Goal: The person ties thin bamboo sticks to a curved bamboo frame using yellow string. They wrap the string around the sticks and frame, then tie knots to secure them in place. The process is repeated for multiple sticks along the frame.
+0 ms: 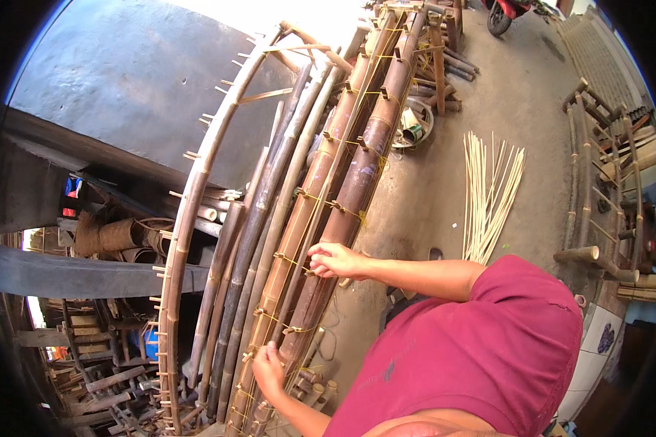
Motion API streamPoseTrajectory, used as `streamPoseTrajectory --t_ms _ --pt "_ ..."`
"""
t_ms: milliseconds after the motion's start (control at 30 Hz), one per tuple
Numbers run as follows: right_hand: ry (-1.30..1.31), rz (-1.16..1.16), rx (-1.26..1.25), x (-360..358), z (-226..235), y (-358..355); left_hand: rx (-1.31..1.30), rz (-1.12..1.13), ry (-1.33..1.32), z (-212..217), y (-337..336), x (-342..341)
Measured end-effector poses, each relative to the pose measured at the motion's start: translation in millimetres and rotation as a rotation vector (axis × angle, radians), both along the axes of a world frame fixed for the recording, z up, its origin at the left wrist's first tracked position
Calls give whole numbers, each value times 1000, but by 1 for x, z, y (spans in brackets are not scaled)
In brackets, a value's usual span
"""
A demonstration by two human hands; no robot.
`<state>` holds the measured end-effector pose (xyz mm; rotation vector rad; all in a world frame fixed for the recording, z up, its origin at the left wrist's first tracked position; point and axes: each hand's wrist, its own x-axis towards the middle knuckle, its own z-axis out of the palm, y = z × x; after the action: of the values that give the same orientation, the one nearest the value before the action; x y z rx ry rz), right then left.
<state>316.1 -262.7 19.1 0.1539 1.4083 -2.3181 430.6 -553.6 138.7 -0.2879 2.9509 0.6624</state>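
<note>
Two long brown bamboo poles lie side by side in front of me, a lighter one (323, 167) and a darker one (368, 156). Short pegs stand out along them, and thin yellow twine (315, 197) crosses between them at intervals. Over the nearer part of the darker pole, my right hand (333, 261) is closed, its fingers curled in; what they grip is hidden. Lower down, my left hand (268, 370) pinches at the yellow twine beside the lighter pole, thumb up. The twine's end is too fine to follow.
Left of the poles stand a curved bamboo frame (189, 197) with pegs and several loose bamboo poles (259, 197). A bundle of pale thin sticks (490, 193) lies on the floor to the right, near a metal basin (424, 120). Bamboo frames (579, 175) stand along the far right.
</note>
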Motion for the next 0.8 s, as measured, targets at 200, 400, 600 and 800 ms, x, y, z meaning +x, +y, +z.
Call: streamPoseTrajectory --t_ms 200,400,600,800 --pt "207 202 202 4 -37 161 -308 62 -162 -56 -25 -42" --pt "-64 -172 481 24 -91 392 -329 -44 222 -65 149 -149" --pt "-106 -226 597 5 -74 573 45 -387 145 -21 444 -292" --pt "-21 -475 544 -66 -55 667 190 -592 332 -36 656 -425"
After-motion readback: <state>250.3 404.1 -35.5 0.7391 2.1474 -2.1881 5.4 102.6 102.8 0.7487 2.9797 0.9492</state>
